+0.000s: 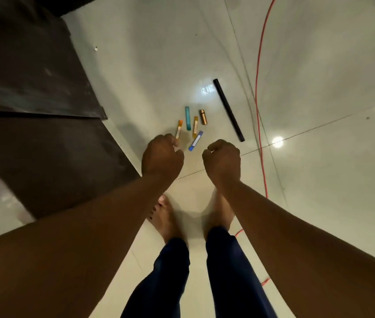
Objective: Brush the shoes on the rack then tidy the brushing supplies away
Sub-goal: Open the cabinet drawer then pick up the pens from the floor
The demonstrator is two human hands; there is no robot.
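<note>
Fingers of the left hand are curled into a loose fist; whether they pinch anything cannot be told, since the orange stick ends right at the knuckles and its lower tip is hidden there. Fingers of the right hand are clenched likewise and hold nothing visible. Both hands hang above the pale tiled floor.

Landmark: the orange stick. Just right of it lie a teal stick, a yellow stick and a blue stick, near one another but apart. A copper cylinder lies right of those. A black rod lies farther right, well apart. A red cord runs along the floor beyond the rod. Dark panels lie left of the stick. No brush or shoe can be identified.
</note>
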